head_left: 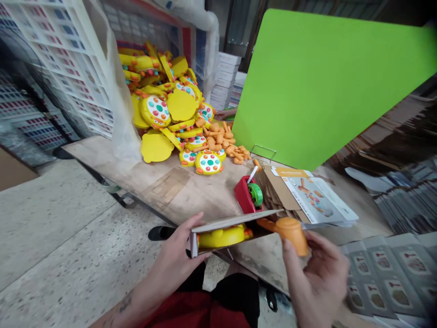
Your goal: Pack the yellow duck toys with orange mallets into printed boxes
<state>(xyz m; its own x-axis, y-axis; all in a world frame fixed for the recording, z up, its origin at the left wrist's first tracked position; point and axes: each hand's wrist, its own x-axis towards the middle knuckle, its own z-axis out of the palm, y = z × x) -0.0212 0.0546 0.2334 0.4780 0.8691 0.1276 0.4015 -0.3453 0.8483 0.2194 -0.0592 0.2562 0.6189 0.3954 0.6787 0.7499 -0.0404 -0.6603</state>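
Two hands at table's near edge | left hand grips open box steady | right hand pinches orange mallet; feed handle-first, level, beside yellow toy.

So there's a flat cardboard box held level, open on the near side, with a yellow plastic toy sitting inside, its orange edge poking out. At the box's right end is an orange toy hammer, head up, handle pointing into the box.
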